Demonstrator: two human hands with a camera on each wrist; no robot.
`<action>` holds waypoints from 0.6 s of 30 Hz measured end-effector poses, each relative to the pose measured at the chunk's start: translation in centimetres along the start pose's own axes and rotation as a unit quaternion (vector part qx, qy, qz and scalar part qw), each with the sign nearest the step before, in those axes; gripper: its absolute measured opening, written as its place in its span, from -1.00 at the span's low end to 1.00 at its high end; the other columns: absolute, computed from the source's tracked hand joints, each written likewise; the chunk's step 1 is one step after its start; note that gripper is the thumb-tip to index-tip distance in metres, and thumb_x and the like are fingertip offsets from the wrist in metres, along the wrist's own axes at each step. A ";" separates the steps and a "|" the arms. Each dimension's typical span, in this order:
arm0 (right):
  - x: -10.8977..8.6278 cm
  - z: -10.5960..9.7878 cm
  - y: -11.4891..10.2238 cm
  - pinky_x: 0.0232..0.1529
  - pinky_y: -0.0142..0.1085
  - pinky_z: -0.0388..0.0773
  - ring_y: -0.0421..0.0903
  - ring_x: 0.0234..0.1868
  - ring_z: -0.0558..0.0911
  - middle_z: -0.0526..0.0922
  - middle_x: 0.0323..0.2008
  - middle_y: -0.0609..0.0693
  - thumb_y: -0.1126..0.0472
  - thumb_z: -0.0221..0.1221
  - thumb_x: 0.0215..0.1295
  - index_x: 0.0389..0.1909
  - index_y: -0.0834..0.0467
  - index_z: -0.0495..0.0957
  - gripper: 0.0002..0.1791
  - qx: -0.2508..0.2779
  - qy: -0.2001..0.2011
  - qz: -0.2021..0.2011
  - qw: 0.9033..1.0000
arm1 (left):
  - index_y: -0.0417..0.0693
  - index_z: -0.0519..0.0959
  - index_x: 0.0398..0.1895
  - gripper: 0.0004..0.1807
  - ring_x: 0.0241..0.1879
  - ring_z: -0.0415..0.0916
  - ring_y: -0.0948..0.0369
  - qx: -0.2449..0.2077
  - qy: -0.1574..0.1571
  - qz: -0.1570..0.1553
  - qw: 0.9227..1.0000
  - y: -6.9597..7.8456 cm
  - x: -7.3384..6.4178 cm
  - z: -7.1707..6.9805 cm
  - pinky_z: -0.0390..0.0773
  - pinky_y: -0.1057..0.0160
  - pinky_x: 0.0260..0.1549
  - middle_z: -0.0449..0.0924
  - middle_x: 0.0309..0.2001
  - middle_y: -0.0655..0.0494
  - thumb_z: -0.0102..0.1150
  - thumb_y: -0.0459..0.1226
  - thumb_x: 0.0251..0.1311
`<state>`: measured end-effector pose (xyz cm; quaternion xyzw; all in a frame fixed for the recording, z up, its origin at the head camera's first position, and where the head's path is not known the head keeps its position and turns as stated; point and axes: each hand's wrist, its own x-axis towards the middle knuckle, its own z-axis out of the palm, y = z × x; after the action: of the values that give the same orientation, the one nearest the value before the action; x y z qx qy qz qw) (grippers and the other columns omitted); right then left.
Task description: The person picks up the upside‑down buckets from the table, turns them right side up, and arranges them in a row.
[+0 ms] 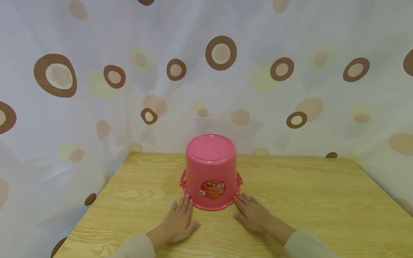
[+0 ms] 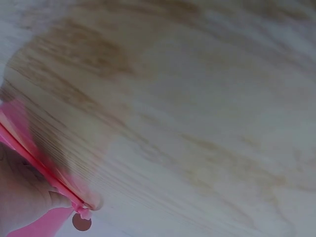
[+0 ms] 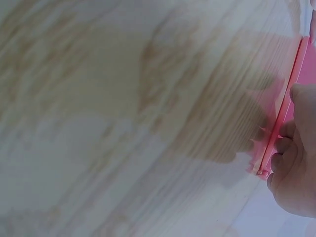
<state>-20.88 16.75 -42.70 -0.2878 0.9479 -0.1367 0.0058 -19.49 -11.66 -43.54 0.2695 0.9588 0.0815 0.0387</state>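
Note:
A pink plastic bucket (image 1: 211,172) stands upside down on the wooden table, with a red label (image 1: 213,189) facing me. My left hand (image 1: 180,222) lies with straight fingers at the near left of the bucket's rim, thumb spread to the right. At the near right, my right hand (image 1: 254,215) rests its fingertips at the rim, fingers extended. In the left wrist view the pink rim (image 2: 37,160) crosses beside the left hand (image 2: 22,195). Fingertips of the right hand (image 3: 301,153) sit along the rim (image 3: 284,108) in the right wrist view.
The table (image 1: 309,193) spreads to both sides of the bucket. Pale cloth walls (image 1: 251,32) with brown and peach dots close it in at the back and sides. Parts of the red handle (image 1: 239,179) stick out at the bucket's sides.

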 end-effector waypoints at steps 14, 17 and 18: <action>-0.8 0.3 0.9 0.28 0.18 0.11 0.31 0.33 0.22 0.25 0.30 0.36 0.02 -0.08 0.40 0.25 0.43 0.25 -0.39 -0.010 0.008 0.002 1.000 | -0.37 0.03 0.38 -0.18 0.43 -0.14 -0.14 0.004 -0.003 0.003 1.000 0.4 0.8 0.7 0.01 -0.17 0.32 -0.11 0.42 -0.33 -0.34 0.15 0.35; -1.0 0.3 1.1 0.29 0.18 0.11 0.30 0.33 0.21 0.24 0.30 0.36 0.01 -0.08 0.40 0.26 0.43 0.24 -0.38 -0.010 0.007 0.003 1.000 | -0.37 0.03 0.38 -0.18 0.43 -0.14 -0.14 0.003 -0.007 0.004 1.000 0.5 0.9 0.6 0.01 -0.17 0.32 -0.11 0.42 -0.32 -0.33 0.15 0.35; -1.0 0.3 1.2 0.29 0.17 0.10 0.30 0.34 0.20 0.24 0.31 0.35 0.01 -0.08 0.40 0.26 0.42 0.24 -0.38 -0.007 0.005 0.005 1.000 | -0.36 0.03 0.38 -0.18 0.43 -0.14 -0.13 0.003 -0.009 0.004 1.000 0.6 1.0 0.6 0.01 -0.17 0.32 -0.11 0.42 -0.32 -0.34 0.15 0.35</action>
<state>-20.65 18.20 -43.41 -0.2823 0.9503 -0.1312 -0.0004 -19.93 -10.55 -44.04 0.2738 0.9577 0.0760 0.0460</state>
